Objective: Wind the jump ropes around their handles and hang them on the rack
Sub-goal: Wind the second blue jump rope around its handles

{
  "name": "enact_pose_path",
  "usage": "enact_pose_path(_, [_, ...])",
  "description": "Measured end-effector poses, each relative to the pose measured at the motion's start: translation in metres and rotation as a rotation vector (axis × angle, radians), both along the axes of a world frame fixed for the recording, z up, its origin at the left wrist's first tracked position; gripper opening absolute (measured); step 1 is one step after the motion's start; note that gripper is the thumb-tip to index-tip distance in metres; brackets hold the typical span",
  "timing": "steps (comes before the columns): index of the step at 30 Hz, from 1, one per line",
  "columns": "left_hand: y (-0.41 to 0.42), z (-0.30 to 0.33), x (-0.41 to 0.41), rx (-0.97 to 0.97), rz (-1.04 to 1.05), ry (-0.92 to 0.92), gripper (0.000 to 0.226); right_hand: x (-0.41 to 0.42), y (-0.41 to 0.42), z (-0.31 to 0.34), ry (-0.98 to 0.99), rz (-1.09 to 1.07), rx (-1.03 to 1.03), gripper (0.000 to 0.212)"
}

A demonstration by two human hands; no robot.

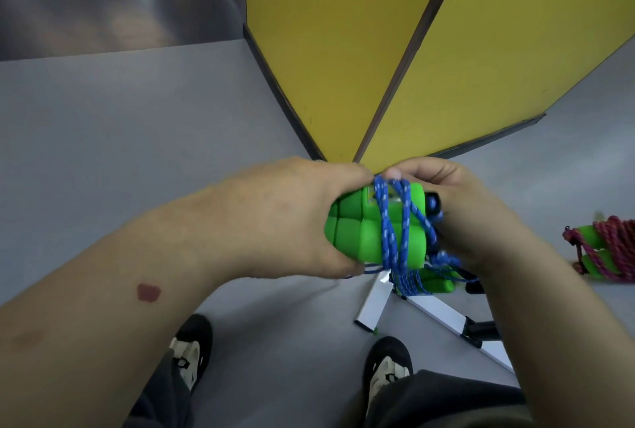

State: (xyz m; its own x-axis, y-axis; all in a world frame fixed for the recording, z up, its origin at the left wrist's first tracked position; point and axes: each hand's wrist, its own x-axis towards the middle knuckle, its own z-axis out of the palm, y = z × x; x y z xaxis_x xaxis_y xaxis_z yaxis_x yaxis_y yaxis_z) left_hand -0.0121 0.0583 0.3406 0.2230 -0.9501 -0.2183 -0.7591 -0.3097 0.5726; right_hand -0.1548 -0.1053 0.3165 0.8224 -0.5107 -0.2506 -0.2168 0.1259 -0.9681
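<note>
My left hand (pixel 292 218) grips a pair of green foam jump rope handles (pixel 360 231) held side by side at waist height. A blue speckled rope (pixel 390 228) is wrapped several times around the handles. My right hand (pixel 457 218) pinches the blue rope at the handles' right end, thumb on top. Below, on the floor, lies another green-handled rope with blue cord (pixel 426 281), partly hidden by my hands. A third green-handled bundle wound with pink rope (pixel 604 252) lies on the floor at the far right.
White metal bars of a rack (pixel 436 310) lie on the grey floor by my right foot (pixel 388 365). Yellow partition panels (pixel 343 49) stand straight ahead, meeting at a corner. My left foot (pixel 190 348) is below.
</note>
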Motion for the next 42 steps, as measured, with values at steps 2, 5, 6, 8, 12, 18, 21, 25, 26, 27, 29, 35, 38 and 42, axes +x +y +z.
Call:
enact_pose_path(2, [-0.001,0.000,0.005,-0.058,0.100,0.034,0.052,0.004,0.005,-0.005,0.076,0.014,-0.006,0.023])
enact_pose_path(5, [-0.004,-0.004,0.009,-0.090,0.245,-0.025,0.056,0.007,0.017,-0.006,0.250,0.093,-0.167,0.044])
enact_pose_path(6, [-0.004,-0.006,0.011,-0.097,0.289,-0.045,0.059,0.007,0.020,-0.005,0.298,0.149,-0.204,0.043])
enact_pose_path(8, [-0.003,-0.010,0.015,-0.110,0.355,-0.069,0.071,0.006,0.026,-0.001,0.368,0.285,-0.307,0.036])
enact_pose_path(12, [-0.001,-0.018,0.021,-0.006,0.320,-0.103,0.087,0.003,0.029,0.015,0.343,0.366,-0.457,0.028])
enact_pose_path(18, [-0.002,-0.024,0.016,0.107,0.228,-0.212,0.085,-0.003,0.026,0.026,0.216,0.368,-0.405,0.022])
enact_pose_path(21, [-0.002,-0.023,0.008,0.149,0.105,-0.244,0.079,-0.004,0.018,0.024,0.159,0.366,-0.331,0.022])
enact_pose_path(25, [-0.004,-0.019,0.003,0.142,-0.010,-0.252,0.079,-0.003,0.012,0.018,0.091,0.255,-0.277,0.014])
enact_pose_path(26, [-0.004,-0.017,0.002,0.133,-0.018,-0.232,0.078,-0.003,0.011,0.016,0.082,0.220,-0.261,0.013])
enact_pose_path(27, [-0.004,-0.016,0.002,0.128,-0.024,-0.208,0.078,-0.002,0.010,0.015,0.073,0.193,-0.247,0.013])
enact_pose_path(29, [-0.003,-0.012,0.001,0.122,-0.038,-0.169,0.080,-0.001,0.009,0.013,0.064,0.157,-0.245,0.016])
enact_pose_path(35, [-0.002,-0.004,0.000,0.092,-0.043,-0.046,0.081,0.000,0.002,0.004,0.072,0.034,-0.092,0.034])
enact_pose_path(38, [-0.001,-0.002,0.000,0.089,-0.013,0.018,0.089,0.000,0.004,0.004,0.079,0.011,0.037,0.047])
enact_pose_path(42, [0.001,0.003,-0.001,0.032,0.041,0.113,0.085,0.003,0.005,0.000,0.053,-0.009,0.191,0.019])
